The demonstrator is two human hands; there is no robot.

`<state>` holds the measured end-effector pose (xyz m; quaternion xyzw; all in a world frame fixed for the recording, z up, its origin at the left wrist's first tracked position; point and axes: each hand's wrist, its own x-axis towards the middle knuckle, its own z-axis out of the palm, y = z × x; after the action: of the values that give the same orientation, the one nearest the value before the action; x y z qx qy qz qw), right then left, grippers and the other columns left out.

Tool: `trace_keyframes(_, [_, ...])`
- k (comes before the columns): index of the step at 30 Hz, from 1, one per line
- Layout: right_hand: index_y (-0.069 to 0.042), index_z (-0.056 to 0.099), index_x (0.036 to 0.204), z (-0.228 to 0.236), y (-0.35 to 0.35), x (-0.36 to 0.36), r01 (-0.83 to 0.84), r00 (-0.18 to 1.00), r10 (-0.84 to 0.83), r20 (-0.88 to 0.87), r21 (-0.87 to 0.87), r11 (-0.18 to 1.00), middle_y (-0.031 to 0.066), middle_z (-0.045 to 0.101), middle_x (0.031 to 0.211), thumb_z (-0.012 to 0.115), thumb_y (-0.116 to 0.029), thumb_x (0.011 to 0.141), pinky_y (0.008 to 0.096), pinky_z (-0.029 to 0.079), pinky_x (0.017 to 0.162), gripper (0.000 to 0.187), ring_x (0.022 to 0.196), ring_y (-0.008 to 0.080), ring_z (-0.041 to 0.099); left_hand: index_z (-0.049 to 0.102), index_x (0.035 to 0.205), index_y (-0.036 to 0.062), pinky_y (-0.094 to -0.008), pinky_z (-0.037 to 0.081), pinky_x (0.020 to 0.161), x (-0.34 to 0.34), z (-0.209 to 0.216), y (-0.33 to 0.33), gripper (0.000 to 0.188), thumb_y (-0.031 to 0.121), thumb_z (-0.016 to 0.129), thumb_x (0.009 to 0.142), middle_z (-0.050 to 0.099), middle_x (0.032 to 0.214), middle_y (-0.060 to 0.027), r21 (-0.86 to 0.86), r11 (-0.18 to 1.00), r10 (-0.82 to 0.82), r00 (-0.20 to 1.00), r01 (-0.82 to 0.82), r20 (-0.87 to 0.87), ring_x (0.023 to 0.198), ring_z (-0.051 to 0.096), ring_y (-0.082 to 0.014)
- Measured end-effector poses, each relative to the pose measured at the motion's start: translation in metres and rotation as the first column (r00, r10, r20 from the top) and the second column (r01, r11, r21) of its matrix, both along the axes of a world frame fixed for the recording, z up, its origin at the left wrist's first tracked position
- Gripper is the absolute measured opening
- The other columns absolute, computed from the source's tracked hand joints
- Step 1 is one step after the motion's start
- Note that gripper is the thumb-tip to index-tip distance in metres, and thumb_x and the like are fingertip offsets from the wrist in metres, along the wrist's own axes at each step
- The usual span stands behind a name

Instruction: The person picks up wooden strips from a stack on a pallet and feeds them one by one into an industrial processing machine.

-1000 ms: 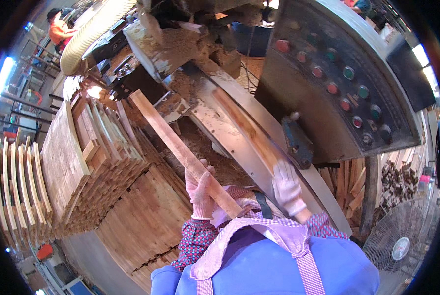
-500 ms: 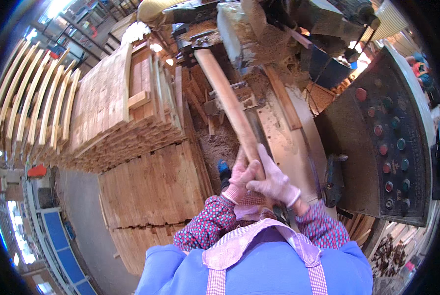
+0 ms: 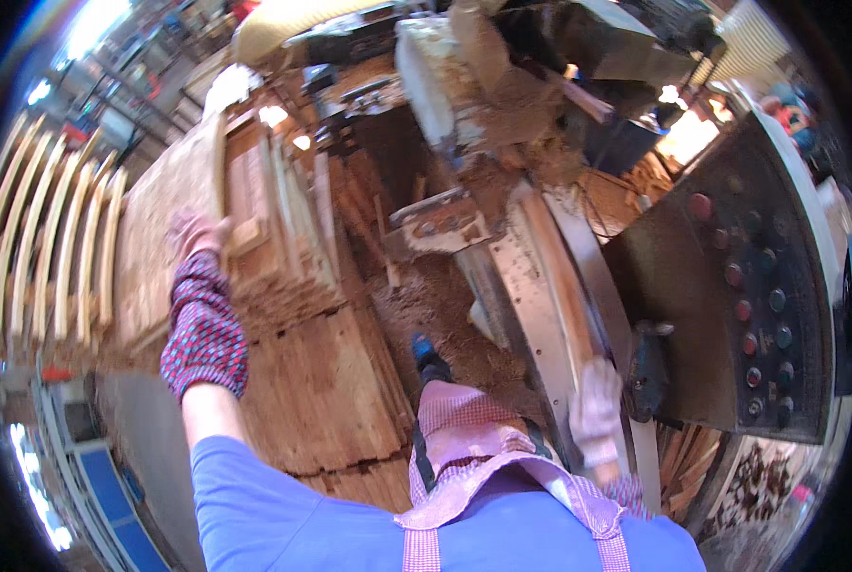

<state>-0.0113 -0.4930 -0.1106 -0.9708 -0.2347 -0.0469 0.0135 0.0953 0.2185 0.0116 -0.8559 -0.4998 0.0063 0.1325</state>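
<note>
— Since half a second ago, we see our two hands have parted: both gripped one long wooden strip in front of us, and now the left gloved hand (image 3: pixel 193 232) is out to the left.

— Where is it?

— On the tall stack of pale wooden slats (image 3: pixel 254 219) on the left, touching the top; whether its fingers hold a slat we cannot tell. Those slats run long from near to far.

— And the right gloved hand (image 3: pixel 598 408)?

— Fingers curled on the long metal machine table (image 3: pixel 550 286), near right. Beyond stand one grey control panel with round buttons (image 3: pixel 750 286) and sawdust (image 3: pixel 436 305) between stack and machine.
</note>
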Motion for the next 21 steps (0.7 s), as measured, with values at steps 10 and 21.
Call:
trace_keyframes(10, [-0.003,0.047,0.139,-0.008,0.133,0.216,-0.102,0.989,0.094,0.115,0.061,0.993,0.0167,0.047,0.143,0.051,-0.027,0.094,0.0474,0.03,0.112,0.051,0.133,0.0338,0.043,0.064,0.106,-0.0001,-0.0409,0.052,0.089,-0.029,-0.004,0.049,0.042,0.025,0.071,0.072,0.067,0.102,-0.0197,-0.285,0.844,-0.442,0.89,0.455,0.11,0.099,0.063,-0.0363])
trace_keyframes(21, [0.002,0.024,0.152,0.064,0.148,0.014,-0.005,0.746,0.587,-0.314,0.879,0.476,0.0255,0.035,0.152,0.075,-0.031,0.085,0.0387,0.034,0.114,0.091,0.14,0.0329,0.038,0.054,0.125,-0.0005,-0.0333,0.053,0.085,-0.113,-0.072,-0.419,0.054,0.038,0.07,0.09,0.065,0.107,-0.0093,-0.374,0.12,0.676,0.2,0.92,0.709,0.093,0.063,-0.0184])
